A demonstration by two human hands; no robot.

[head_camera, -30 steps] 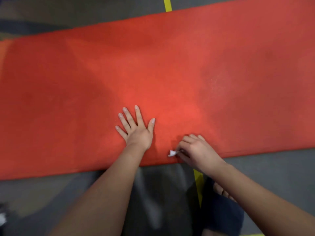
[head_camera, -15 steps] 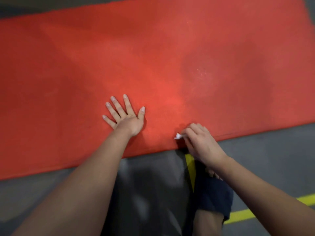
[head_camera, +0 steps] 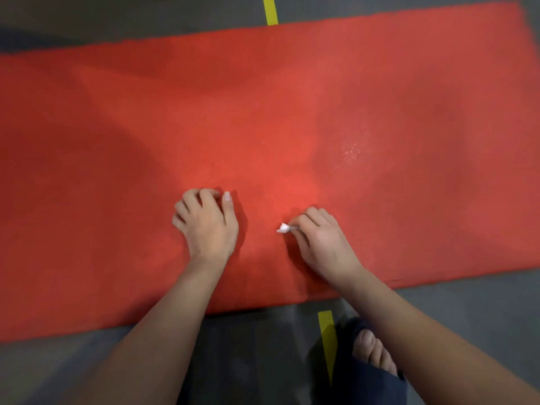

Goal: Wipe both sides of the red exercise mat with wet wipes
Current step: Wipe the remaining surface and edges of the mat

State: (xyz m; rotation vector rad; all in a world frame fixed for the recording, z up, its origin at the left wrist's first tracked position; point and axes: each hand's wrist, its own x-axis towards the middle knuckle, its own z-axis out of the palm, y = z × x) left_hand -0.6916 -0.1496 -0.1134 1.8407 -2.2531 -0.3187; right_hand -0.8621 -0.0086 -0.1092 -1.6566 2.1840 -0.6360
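Note:
The red exercise mat (head_camera: 292,112) lies flat on the grey floor and fills most of the view. My left hand (head_camera: 206,222) rests on the mat near its front edge, fingers curled under, holding nothing. To its right, my right hand (head_camera: 321,241) presses down on the mat and grips a small crumpled white wet wipe (head_camera: 283,228); only a tip of the wipe shows past the fingers. A damp, shiny patch (head_camera: 352,150) glistens on the mat beyond my right hand.
Grey floor (head_camera: 87,361) surrounds the mat. A yellow tape line (head_camera: 270,8) runs under the mat and comes out at the front (head_camera: 327,331). My bare foot (head_camera: 371,355) and dark trouser leg are at the bottom right.
Both hands have moved farther onto the mat from its front edge. My left hand's fingers, spread flat before, are now curled. The right hand still holds the wipe.

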